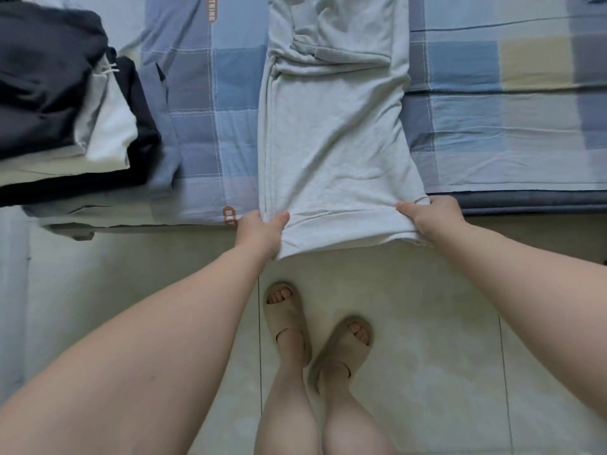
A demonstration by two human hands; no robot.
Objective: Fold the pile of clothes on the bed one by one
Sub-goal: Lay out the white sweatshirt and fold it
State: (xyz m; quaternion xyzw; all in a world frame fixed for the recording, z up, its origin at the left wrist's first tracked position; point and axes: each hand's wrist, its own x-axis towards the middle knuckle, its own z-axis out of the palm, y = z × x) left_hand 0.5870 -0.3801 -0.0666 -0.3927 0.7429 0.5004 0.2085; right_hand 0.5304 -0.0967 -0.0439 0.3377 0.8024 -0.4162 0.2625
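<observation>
A pale grey-green garment [331, 136] lies lengthwise on the bed, folded into a long strip, its near hem hanging over the bed's front edge. My left hand [261, 233] pinches the hem's left corner, thumb on top. My right hand [430, 218] grips the hem's right corner. The hem is stretched flat between both hands. A sleeve lies folded across the strip's far part. At the left of the bed sits a pile of clothes [65, 103], dark navy and white pieces stacked together.
The bed carries a blue, grey and yellow checked sheet [509, 93]; its front edge runs across the middle of the view. Below it is a pale tiled floor [443, 372], where my feet stand in beige sandals [315, 336].
</observation>
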